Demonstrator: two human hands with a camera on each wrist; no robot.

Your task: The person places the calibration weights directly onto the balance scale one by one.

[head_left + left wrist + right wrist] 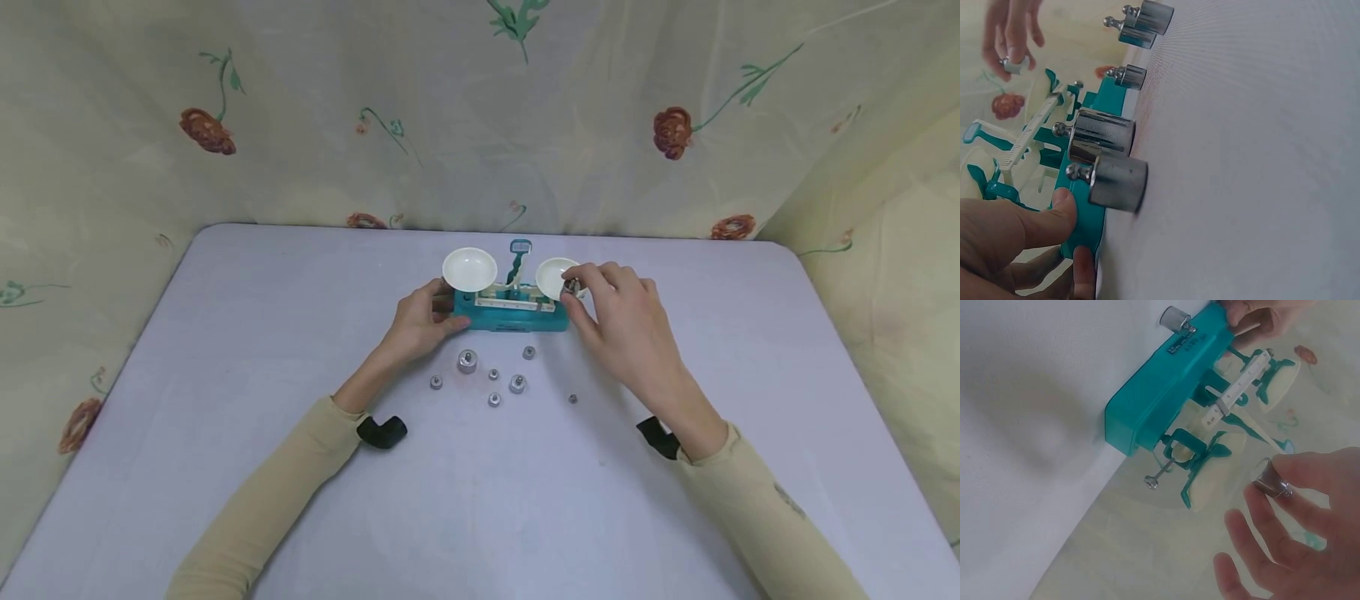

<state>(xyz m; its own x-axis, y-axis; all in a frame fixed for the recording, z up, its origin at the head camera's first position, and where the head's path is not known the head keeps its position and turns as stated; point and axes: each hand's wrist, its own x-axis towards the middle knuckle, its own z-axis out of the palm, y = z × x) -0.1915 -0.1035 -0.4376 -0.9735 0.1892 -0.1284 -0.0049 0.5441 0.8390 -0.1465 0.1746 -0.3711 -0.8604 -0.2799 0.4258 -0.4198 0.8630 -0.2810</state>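
Note:
A small balance scale with a teal base [517, 320] stands near the back of the table. My left hand [420, 321] grips the left end of that base, thumb on its front. Between thumb and fingertips, my right hand [630, 329] pinches a shiny metal weight [1270, 479]. The weight is held at the right white pan [551, 273], apart from it in the right wrist view. The left white pan [469, 269] bears nothing visible. A white scaled beam [1238, 387] runs along the scale between the pans.
Several knobbed metal weights of different sizes stand in front of the scale, the largest weight [467, 361] near my left hand and a tiny weight [573, 399] off to the right. Behind the white table [300, 275] hangs a flowered curtain [450, 108].

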